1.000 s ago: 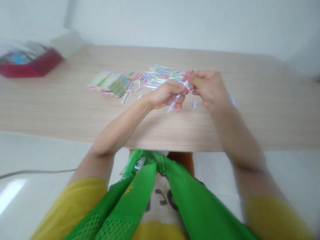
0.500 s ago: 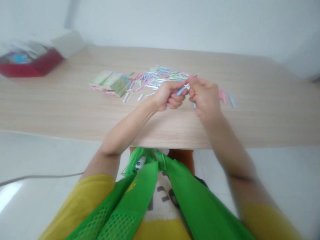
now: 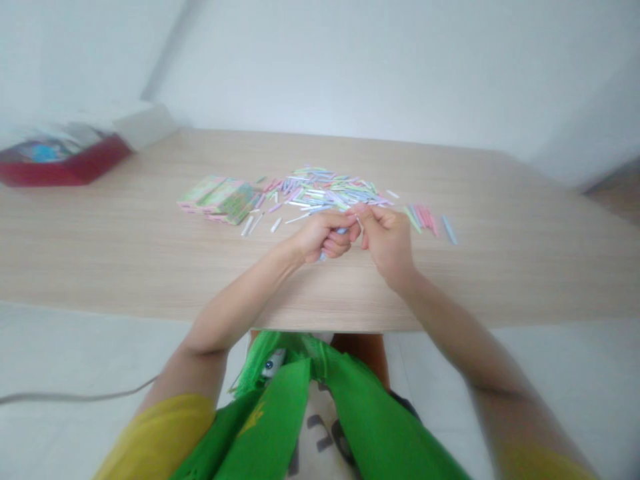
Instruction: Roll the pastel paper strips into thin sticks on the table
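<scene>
My left hand [image 3: 327, 237] is closed around light blue chalk [image 3: 323, 256], which shows in small parts between and below the fingers. Against its fingertips, my right hand [image 3: 390, 243] is pinched shut; what lies between those fingertips is too small and blurred to name. Both hands are just above the table, in front of a heap of pastel chalk sticks [image 3: 325, 190]. To the right of my right hand lies a short row of green and pink chalks [image 3: 424, 219], with blue chalk [image 3: 449, 230] a little apart.
Stacked green and pink boxes [image 3: 220, 198] stand left of the heap, with a few loose white chalks [image 3: 247, 225] in front. At the far left is a red box [image 3: 75, 170] with mixed items. A wall runs behind the wooden table [image 3: 125, 253]; its front edge is near my body.
The camera view has tilted up, so the table appears lower. My hands have drawn closer together at the fingertips, and less of the blue chalk shows. The green and pink row has come into view.
</scene>
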The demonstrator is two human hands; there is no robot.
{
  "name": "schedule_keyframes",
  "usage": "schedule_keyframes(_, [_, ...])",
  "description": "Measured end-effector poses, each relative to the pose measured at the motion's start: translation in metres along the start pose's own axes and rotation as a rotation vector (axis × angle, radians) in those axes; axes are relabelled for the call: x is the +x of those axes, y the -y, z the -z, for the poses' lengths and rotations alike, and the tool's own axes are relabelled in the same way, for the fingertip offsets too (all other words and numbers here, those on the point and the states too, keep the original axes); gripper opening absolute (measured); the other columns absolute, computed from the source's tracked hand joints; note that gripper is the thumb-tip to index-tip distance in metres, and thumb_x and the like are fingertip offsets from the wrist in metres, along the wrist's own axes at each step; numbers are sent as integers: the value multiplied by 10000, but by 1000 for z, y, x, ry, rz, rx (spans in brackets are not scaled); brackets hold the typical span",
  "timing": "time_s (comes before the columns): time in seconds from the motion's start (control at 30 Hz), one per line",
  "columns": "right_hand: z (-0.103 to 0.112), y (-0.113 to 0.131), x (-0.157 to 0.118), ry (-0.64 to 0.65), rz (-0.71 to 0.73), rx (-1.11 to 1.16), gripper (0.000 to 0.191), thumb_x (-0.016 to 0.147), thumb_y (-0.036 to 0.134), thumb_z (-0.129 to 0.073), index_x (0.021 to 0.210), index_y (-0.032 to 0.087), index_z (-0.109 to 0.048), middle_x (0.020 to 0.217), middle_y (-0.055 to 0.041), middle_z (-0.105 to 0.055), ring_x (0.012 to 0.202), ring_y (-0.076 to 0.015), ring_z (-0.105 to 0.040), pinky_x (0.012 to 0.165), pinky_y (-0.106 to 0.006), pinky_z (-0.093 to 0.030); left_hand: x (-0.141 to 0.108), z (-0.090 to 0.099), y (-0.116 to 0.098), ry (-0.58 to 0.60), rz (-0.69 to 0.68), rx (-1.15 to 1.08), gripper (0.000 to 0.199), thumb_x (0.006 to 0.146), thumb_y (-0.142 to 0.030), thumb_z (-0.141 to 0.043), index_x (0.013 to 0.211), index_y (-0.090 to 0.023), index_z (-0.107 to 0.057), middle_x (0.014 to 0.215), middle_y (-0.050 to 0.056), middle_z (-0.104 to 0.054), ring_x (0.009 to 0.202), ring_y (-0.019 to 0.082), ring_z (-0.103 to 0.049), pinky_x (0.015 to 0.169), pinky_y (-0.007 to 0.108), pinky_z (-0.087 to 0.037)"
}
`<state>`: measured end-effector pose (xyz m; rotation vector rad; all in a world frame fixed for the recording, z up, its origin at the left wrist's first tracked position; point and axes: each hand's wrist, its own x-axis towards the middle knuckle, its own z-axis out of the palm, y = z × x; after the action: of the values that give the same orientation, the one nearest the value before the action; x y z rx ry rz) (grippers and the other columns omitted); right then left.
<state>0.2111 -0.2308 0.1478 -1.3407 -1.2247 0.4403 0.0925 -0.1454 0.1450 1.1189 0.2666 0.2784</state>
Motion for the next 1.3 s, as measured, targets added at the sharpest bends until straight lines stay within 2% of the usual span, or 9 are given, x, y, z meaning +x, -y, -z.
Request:
schedule_keyframes(0.1, [9,-9,9,79,-166,100,520,847,687,-629,708,190,-689,482,14,-562,442,-107,-499,478,-223,-400,5,11,9,-5,-23,-55,336,891,-317,-558,603,-150,-517,461,-99,-165,351,32,-121,325,125,-156])
schedule_keyframes(0.2, [36,-21,27,142,-412,261,487,877,639,-604,885,169,-732,709,-69,-726,565,-140,-638,563,-252,-513,8,26,14,-48,-52,-133,340,913,-289,-516,599,-160,-491,479,-98,-149,361,42,-121,329,128,-170])
schedule_keyframes(0.3, [73,-50,51,-36,-481,288,343,915,465,-554,980,183,-738,1045,-101,-758,663,-125,-684,641,-267,-559,9,44,16,-73,-94,-227,363,952,-273,-460,604,-168,-466,494,-95,-145,363,50,-124,334,140,-182])
schedule_keyframes(0.4, [100,-98,71,-226,-540,-79,331,894,335,-524,1106,188,-732,1208,-106,-713,800,-143,-710,671,-263,-555,14,57,22,-135,-216,-356,393,985,-257,-391,602,-178,-424,506,-92,-124,365,59,-116,341,153,-185])
schedule_keyframes(0.47, [108,-132,77,-170,-506,-569,413,930,259,-412,1183,168,-726,1161,-127,-731,947,-191,-706,757,-298,-557,20,61,28,-188,-276,-429,402,992,-245,-363,596,-183,-395,510,-92,-104,367,63,-101,341,159,-177])
schedule_keyframes(0.67, [112,-197,79,-36,-519,-878,354,942,195,-462,1130,130,-754,1154,-165,-750,1134,-263,-673,993,-350,-474,36,63,50,-235,-159,-467,348,946,-236,-437,606,-191,-376,509,-95,-125,366,60,-106,336,169,-166])
schedule_keyframes(0.87, [106,-214,87,149,-384,-1067,352,992,313,-504,1263,131,-636,1277,-196,-682,1233,-266,-621,1021,-331,-446,46,77,72,-568,-190,-327,296,901,-271,-491,634,-200,-383,473,-95,-193,352,56,-164,355,178,-144])
schedule_keyframes(1.03, [100,-217,97,289,-381,-1135,310,1019,247,-448,1235,73,-586,1173,-254,-703,1116,-295,-674,913,-344,-471,52,83,86,-811,-278,-189,292,887,-303,-534,650,-204,-394,468,-92,-231,366,53,-208,377,174,-153])
schedule_keyframes(1.3, [94,-217,91,227,-393,-1168,328,1042,237,-349,1239,87,-564,1160,-238,-711,1092,-289,-673,846,-326,-451,61,80,103,-710,-352,-6,389,882,-415,-597,605,-189,-443,486,-70,-267,418,59,-230,429,202,-148])
